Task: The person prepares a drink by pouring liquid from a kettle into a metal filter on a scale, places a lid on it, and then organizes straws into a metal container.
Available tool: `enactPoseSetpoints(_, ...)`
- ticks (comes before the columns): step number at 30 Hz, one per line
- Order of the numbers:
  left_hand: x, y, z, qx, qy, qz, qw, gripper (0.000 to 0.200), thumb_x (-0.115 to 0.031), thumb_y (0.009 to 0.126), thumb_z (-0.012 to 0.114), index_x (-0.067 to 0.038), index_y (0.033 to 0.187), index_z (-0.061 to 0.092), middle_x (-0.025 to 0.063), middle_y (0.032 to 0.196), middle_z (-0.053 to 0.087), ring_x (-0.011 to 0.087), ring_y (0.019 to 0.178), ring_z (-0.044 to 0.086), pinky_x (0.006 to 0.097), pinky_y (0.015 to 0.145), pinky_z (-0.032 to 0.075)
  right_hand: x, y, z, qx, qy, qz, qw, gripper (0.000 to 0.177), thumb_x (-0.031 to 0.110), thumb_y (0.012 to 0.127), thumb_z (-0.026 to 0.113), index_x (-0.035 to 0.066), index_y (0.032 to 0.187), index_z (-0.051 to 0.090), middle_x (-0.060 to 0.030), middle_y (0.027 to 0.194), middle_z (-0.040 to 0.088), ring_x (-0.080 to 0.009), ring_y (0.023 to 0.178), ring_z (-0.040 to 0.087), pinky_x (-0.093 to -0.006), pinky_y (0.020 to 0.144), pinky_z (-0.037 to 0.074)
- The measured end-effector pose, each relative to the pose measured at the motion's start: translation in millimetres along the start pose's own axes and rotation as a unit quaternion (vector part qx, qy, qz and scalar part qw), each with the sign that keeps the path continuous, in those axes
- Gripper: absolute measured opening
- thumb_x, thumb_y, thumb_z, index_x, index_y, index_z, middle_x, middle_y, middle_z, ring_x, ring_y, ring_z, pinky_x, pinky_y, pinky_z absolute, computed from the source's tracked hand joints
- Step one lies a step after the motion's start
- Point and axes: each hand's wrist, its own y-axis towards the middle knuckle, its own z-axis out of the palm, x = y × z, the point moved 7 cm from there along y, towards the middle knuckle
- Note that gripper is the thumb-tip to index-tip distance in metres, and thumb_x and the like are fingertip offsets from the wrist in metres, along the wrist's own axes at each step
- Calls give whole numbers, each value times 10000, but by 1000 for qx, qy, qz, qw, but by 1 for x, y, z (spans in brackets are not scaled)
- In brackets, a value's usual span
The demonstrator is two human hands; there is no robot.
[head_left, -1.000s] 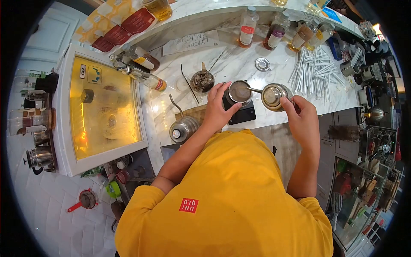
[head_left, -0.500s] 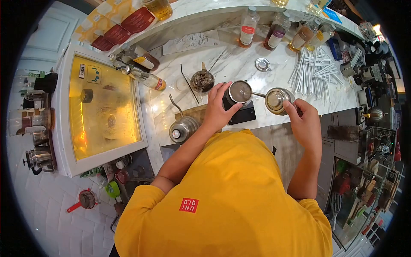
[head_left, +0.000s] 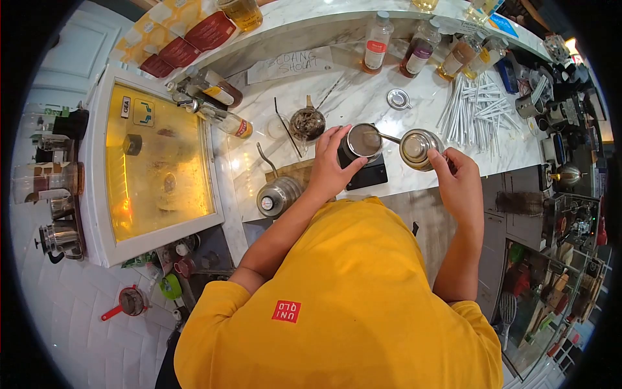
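Observation:
My left hand (head_left: 333,161) is wrapped around the side of a round metal-rimmed cup (head_left: 364,141) with greyish-brown content. Partly under and beside this cup is a flat black device (head_left: 368,176), perhaps a scale. Gripped by its handle in my right hand (head_left: 460,175) is a small gooseneck kettle (head_left: 421,148) of shiny metal. Its thin spout reaches left to the cup's rim; I cannot make out a stream. Beyond my left hand stands a round glass pot (head_left: 307,123) with dark leafy bits inside.
A larger gooseneck kettle (head_left: 275,196) stands left of my forearm. White paper straws (head_left: 476,110) lie in a heap at right. A small metal strainer (head_left: 398,98) and labelled bottles (head_left: 376,48) are farther back. A glass-doored fridge (head_left: 162,168) borders the counter (head_left: 350,97).
The small kettle and my right hand have shifted very slightly left. My left hand stays on the cup.

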Motion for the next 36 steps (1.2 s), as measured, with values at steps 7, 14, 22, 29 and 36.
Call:
enactPoseSetpoints(7, 2, 0, 1, -3, 9, 5, 1000, 784, -295, 839, 872, -105, 1515, 525, 208, 1497, 498, 378, 1408, 483, 461, 1184, 392, 4, -7, -5, -6, -25, -18, 1000, 408, 320, 991, 736, -49, 833, 661, -81, 611, 498, -153, 580, 404, -355, 554, 369)
enactPoseSetpoints(14, 1, 0, 1, 1, 11, 1, 1000, 794, -302, 837, 877, -109, 1520, 521, 208, 1508, 491, 381, 1419, 474, 462, 1188, 387, 6, -7, 1, 4, -18, -20, 1000, 407, 311, 985, 743, -52, 824, 658, -86, 620, 502, -156, 592, 408, -360, 560, 367)
enactPoseSetpoints(22, 0, 0, 0, 9, 1, -16, 1000, 799, -301, 838, 877, -119, 1528, 518, 209, 1515, 484, 379, 1423, 470, 457, 1192, 384, 7, -5, -3, -16, 0, -11, 1000, 424, 316, 986, 748, -59, 817, 642, -81, 630, 506, -146, 601, 403, -349, 564, 366)
enactPoseSetpoints(29, 0, 1, 1, 7, -5, -14, 1000, 794, -296, 836, 876, -117, 1525, 523, 213, 1510, 486, 380, 1422, 471, 456, 1192, 382, 1, -5, -7, -16, -21, -3, 1000, 418, 318, 988, 749, -53, 825, 647, -75, 628, 502, -138, 602, 407, -344, 563, 369)
enactPoseSetpoints(36, 2, 1, 1, 9, -4, -7, 1000, 793, -285, 838, 874, -116, 1525, 515, 210, 1518, 483, 380, 1430, 461, 460, 1199, 375, 3, -4, 1, 5, -25, -22, 999, 411, 328, 983, 751, -44, 831, 667, -75, 612, 499, -143, 590, 414, -351, 556, 366)
